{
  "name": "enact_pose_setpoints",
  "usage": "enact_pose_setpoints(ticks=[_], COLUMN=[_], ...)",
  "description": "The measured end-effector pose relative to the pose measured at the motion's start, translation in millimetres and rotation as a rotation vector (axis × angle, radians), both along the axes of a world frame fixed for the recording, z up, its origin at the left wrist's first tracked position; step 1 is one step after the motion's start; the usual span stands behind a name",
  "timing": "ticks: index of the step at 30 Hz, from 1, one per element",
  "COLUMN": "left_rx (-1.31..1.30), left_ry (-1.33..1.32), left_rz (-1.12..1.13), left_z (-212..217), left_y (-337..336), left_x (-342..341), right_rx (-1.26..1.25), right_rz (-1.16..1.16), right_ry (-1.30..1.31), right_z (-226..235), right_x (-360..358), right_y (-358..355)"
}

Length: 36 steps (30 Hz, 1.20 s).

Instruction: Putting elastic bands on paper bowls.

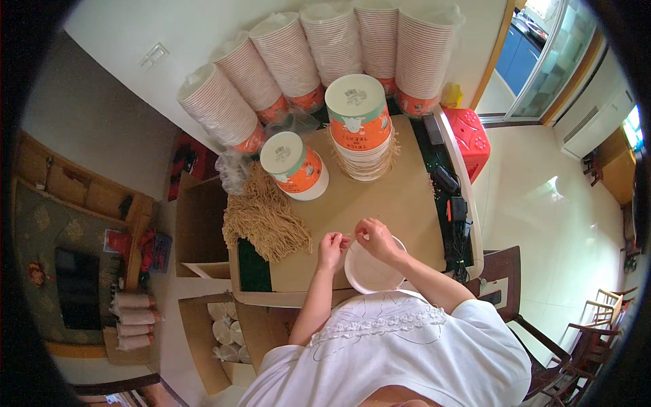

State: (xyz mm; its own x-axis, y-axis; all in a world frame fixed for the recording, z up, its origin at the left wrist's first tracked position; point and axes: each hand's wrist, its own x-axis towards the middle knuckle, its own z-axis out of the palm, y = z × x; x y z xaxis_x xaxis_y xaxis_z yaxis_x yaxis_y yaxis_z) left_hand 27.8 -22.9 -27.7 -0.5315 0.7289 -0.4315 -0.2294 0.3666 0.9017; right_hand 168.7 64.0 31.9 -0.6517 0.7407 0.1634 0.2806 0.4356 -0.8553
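Close together over the near part of the table, my left hand (331, 252) and my right hand (377, 241) both have their fingers pinched. Whatever lies between the fingertips is too small to make out. Below my right hand, a white paper bucket (373, 271) rests by the table's near edge, close to my shirt, partly covered by my right wrist. A heap of tan cords (266, 216) lies left of my left hand. Beyond it, an orange and green printed bucket (293, 166) stands upside down. A taller stack of nested printed buckets (358, 125), also upside down, has tan cords around its lower part.
Several tall plastic-wrapped stacks of buckets (332, 44) line the table's far edge. Cardboard (359, 210) covers the tabletop. Black cables and a small device (458, 210) lie along the right edge, beside a red stool (469, 142). An open carton (217, 332) sits at lower left.
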Motion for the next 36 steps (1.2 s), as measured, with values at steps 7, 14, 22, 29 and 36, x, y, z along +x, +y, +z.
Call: enact_pose_setpoints(ticks=[7,14,22,29,36], left_rx=[0.002,0.047,0.151,0.118,0.056], left_ry=[-0.047,-0.099,-0.138,-0.1,-0.116], left_rz=[-0.035,-0.031,-0.088,-0.148,-0.112], left_z=[14,26,21,24,24], left_y=[4,7,4,5,2], left_x=[2,7,8,8,7], right_rx=[0.031,-0.067,-0.12,-0.108,-0.067], right_rz=[0.05,0.055,0.061,0.051,0.025], right_ry=[-0.082,-0.059,-0.087,-0.037,-0.015], right_z=[7,-6,-5,-4,-3], right_x=[-8,-9,-11,-10,-9], right_y=[4,13,10,10,9])
